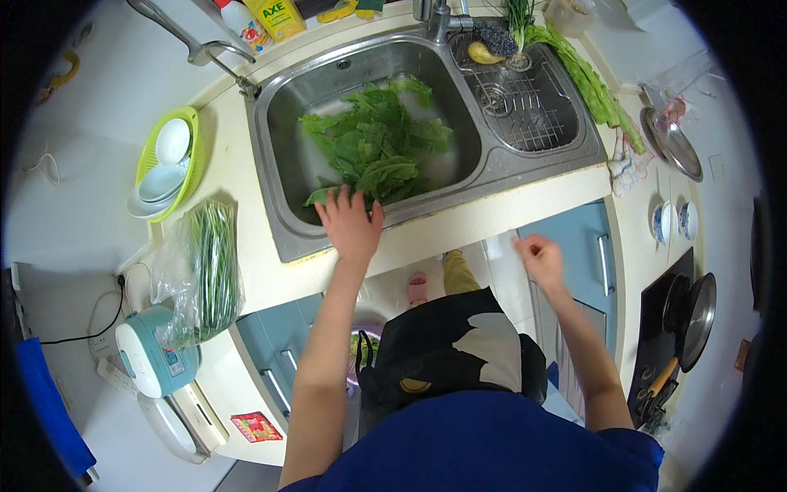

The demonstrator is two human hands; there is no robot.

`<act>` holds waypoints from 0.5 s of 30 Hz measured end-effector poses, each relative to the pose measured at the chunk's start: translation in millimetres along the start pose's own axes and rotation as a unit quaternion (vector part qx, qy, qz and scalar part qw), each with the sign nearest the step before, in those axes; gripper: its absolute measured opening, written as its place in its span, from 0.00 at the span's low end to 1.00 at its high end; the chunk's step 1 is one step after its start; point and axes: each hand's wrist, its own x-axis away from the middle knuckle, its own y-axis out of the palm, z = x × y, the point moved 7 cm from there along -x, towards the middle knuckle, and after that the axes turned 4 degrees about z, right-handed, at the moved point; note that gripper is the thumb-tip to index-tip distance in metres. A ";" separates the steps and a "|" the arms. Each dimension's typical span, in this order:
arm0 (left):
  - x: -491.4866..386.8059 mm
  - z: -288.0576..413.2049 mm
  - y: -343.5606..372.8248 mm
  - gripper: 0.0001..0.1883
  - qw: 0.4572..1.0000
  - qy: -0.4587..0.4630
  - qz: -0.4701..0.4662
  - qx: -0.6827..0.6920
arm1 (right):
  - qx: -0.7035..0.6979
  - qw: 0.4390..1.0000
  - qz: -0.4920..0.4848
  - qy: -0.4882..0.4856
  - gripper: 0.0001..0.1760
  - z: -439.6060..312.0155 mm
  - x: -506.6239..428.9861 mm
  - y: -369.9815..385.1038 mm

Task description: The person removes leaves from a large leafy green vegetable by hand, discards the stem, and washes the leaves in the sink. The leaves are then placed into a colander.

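Observation:
My left hand (pixel 351 225) reaches over the front rim of the large steel sink basin (pixel 280 154), fingers spread. Its fingertips are at a green leaf (pixel 320 195) near the basin's front wall; whether they touch it is unclear. Loose leafy greens (pixel 381 141) lie in shallow water across the middle of the basin. My right hand (pixel 542 263) is away from the sink, curled into a loose fist in front of the blue cabinet doors. Nothing shows in it, and it is slightly blurred.
A small basin with a wire rack (pixel 535 120) adjoins on the right, with celtuce-like stalks (pixel 593 86) beside it. To the left are a green colander of bowls (pixel 193 144), bagged green stalks (pixel 218 270) and a rice cooker (pixel 160 350). A wok (pixel 699 323) stands far right.

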 end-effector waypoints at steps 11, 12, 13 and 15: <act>7.7 -7.5 9.9 0.19 0.999 -0.015 -0.014 0.039 | 0.204 0.965 -0.164 0.006 0.32 -14.7 17.1 194.9; 7.3 -8.6 9.6 0.19 0.999 -0.018 -0.016 0.044 | 0.225 0.962 -0.155 0.026 0.30 -12.4 14.5 200.8; 7.0 -8.7 10.9 0.19 0.998 -0.018 -0.027 0.049 | 0.252 0.952 -0.159 0.068 0.29 -5.7 15.1 203.9; 6.1 -9.1 9.7 0.18 0.998 -0.019 -0.020 0.049 | 0.251 0.944 -0.195 0.089 0.26 1.6 21.8 208.4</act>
